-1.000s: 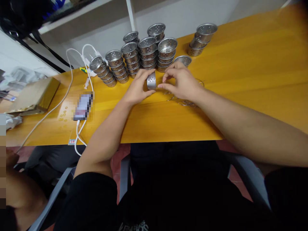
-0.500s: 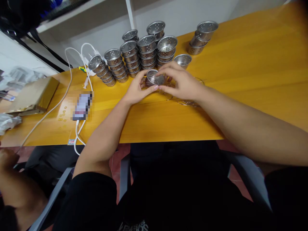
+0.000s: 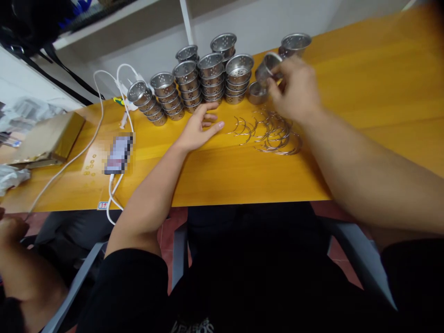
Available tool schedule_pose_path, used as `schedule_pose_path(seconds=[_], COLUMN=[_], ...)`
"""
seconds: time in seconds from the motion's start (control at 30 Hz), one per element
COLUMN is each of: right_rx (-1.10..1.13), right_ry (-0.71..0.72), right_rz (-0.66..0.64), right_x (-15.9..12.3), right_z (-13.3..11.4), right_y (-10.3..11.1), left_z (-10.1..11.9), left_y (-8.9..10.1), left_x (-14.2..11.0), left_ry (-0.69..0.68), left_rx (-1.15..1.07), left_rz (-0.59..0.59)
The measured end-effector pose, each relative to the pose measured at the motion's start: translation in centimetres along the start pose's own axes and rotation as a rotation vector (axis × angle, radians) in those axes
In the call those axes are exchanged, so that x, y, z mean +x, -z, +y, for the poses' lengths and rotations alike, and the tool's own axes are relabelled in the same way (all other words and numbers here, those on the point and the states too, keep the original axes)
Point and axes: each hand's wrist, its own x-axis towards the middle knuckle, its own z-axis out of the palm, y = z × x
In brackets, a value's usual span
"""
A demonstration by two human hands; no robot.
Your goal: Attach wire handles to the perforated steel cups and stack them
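Note:
My right hand point(image 3: 294, 88) grips a perforated metal strainer cup point(image 3: 266, 67) by its rim, tilted, at the back of the table. Just under it a single strainer cup point(image 3: 257, 92) sits on the wood. My left hand point(image 3: 201, 127) rests by the table surface with its fingers apart and nothing in them. Between the hands lies a loose heap of thin curved wire pieces point(image 3: 275, 134). Several stacks of the same cups point(image 3: 211, 76) stand upright behind my left hand. Another stack point(image 3: 296, 44) is partly hidden behind my right hand.
A phone point(image 3: 119, 153) with a white cable lies on the left of the table point(image 3: 222, 180). Small yellowish rings point(image 3: 90, 165) are near it. A cardboard box point(image 3: 48, 138) stands farther left, and another person's arm point(image 3: 24, 263) shows at the lower left.
Both hands held a strainer cup together before. My left hand has let go and stayed in place; my right hand has moved right and back with a cup, uncovering the wire pieces.

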Motion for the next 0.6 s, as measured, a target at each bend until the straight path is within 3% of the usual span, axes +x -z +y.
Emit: schedule_pose_path(seconds=[0.1,0.23,0.47,0.6], right_rx=[-0.075,-0.16,-0.283,-0.27], right_ry=[-0.084,-0.145,-0.145,-0.196], right_rz=[-0.146,-0.244,-0.299,-0.319], right_x=[0.4,0.5,0.3,0.3], right_z=[0.2,-1.0,-2.8,-2.9], right_y=[-1.1,-1.5,0.4,0.2], left_z=[0.3,0.8,1.5,2.1], left_y=[-0.1,0.0,0.0,-0.1], left_x=[0.0,0.0,-0.2,-0.2], left_ry=[0.001,0.015,0.035,0.052], left_rx=[0.002,-0.002,0.052,0.026], left_rz=[0.003,-0.004,-0.015,-0.019])
